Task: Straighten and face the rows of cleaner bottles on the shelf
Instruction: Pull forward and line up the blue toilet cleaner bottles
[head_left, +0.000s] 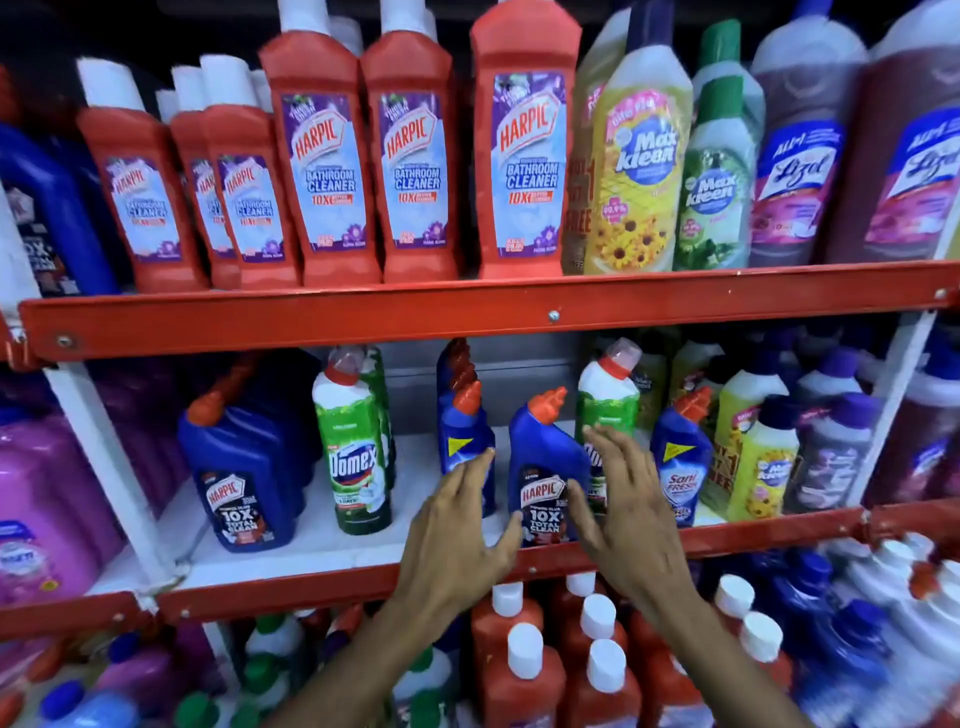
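A blue Harpic bottle (540, 467) with an orange cap stands at the front edge of the middle shelf (322, 551), label forward. My left hand (457, 535) hovers just to its left, fingers spread, thumb near the label. My right hand (618, 509) is at its right side, fingers apart, in front of a green Domex bottle (605, 400). Neither hand grips anything. Another blue bottle (465, 431) stands behind my left hand. Further left are a tall green Domex bottle (358, 447) and a large blue Harpic bottle (241, 478). A blue Sani Fresh bottle (680, 457) is to the right.
The top shelf holds red Harpic bathroom cleaners (322, 166), yellow and green Max Kleen bottles (639, 156) and Lizol bottles (800, 166). Red shelf rails (467, 312) edge each level. Red bottles with white caps (524, 665) fill the shelf below. Pink bottles (36, 519) stand at the far left.
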